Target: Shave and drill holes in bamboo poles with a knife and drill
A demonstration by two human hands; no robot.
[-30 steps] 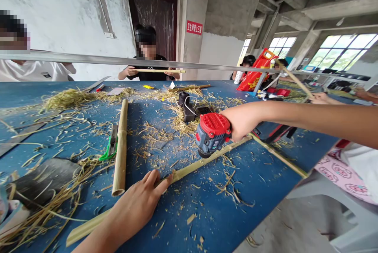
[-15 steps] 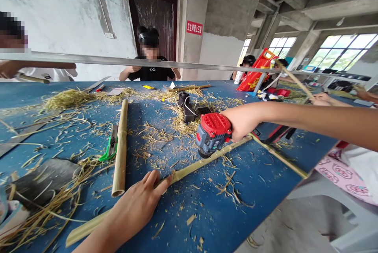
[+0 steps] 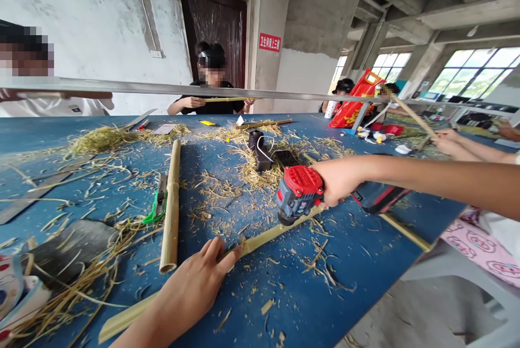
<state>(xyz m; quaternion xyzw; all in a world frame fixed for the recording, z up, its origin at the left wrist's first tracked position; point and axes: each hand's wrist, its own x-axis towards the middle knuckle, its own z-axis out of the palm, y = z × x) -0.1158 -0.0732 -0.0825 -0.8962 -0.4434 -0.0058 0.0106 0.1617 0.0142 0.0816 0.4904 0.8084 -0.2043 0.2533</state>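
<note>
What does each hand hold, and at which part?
The right hand grips the red-and-grey power tool at its handle; the left hand only presses the long green bamboo strip down.

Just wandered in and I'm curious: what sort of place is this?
Probably a bamboo craft workshop: a long blue table littered with shavings, a bamboo pole lying on it, and the right hand pressing a power tool onto a bamboo strip.

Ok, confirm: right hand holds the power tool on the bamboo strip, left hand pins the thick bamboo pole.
No: head view shows the left hand pinning the same bamboo strip; the bamboo pole lies alongside. The right hand holds the power tool.
</note>
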